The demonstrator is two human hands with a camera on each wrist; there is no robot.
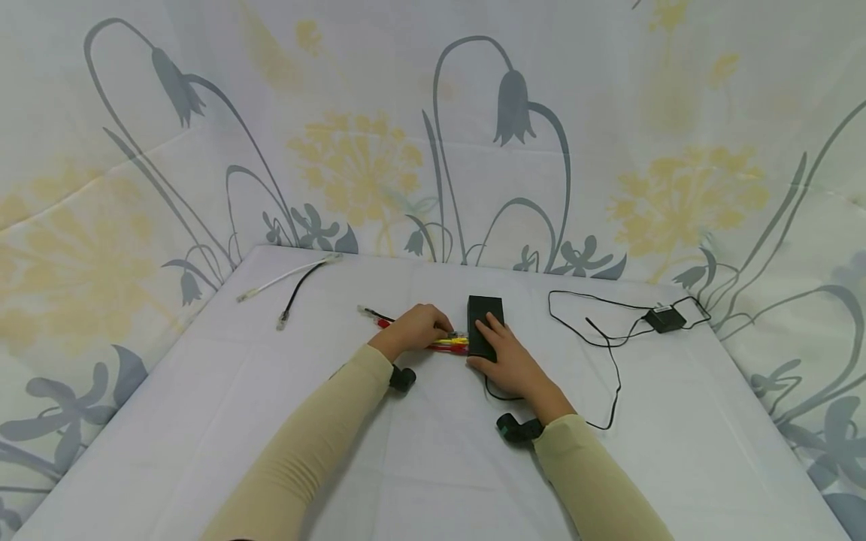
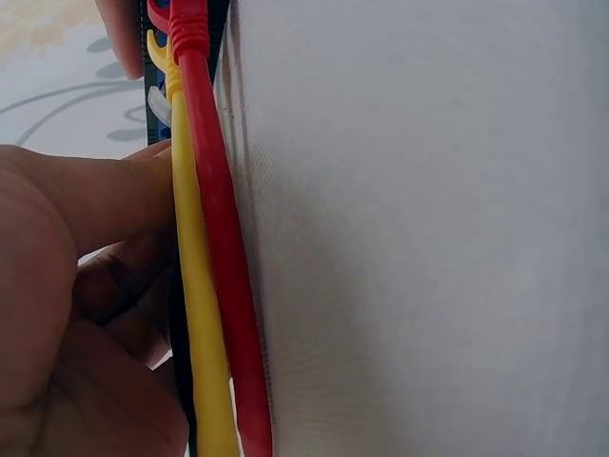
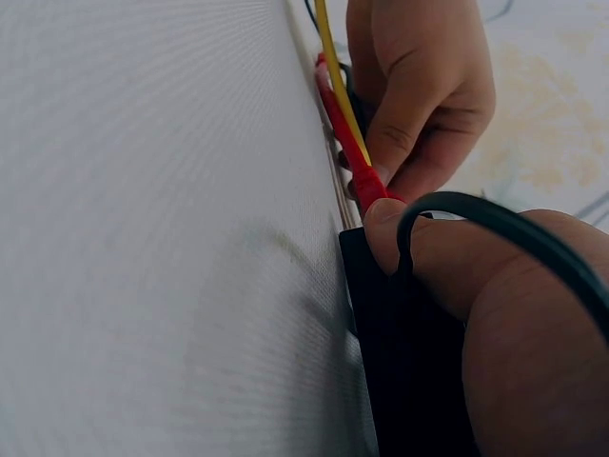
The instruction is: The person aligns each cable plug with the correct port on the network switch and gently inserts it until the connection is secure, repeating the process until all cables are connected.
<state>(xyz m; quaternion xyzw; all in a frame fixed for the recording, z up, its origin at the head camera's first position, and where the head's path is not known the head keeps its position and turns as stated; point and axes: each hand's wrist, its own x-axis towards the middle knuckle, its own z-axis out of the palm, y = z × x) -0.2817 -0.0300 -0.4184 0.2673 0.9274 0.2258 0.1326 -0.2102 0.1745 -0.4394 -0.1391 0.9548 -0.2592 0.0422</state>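
A black box with a row of ports, looking like a network switch point(image 1: 485, 306), lies on the white table. My right hand point(image 1: 509, 361) grips it, thumb on the near side and fingers over the top. A red network cable point(image 2: 228, 248) and a yellow network cable point(image 2: 194, 267) run into its left side. My left hand point(image 1: 419, 328) pinches a black network cable point(image 2: 178, 328) close to the ports, behind the yellow one. A clear tab point(image 2: 159, 105) shows at the ports; the pinched plug itself is mostly hidden by fingers.
A white cable point(image 1: 280, 280) and a short black cable point(image 1: 298, 289) lie at the back left. On the right sits a black power adapter point(image 1: 665, 318) with its looped cord point(image 1: 619, 383). A dark cord point(image 3: 495, 214) arches beside my right thumb. Flowered cloth point(image 1: 379, 90) stands behind the table.
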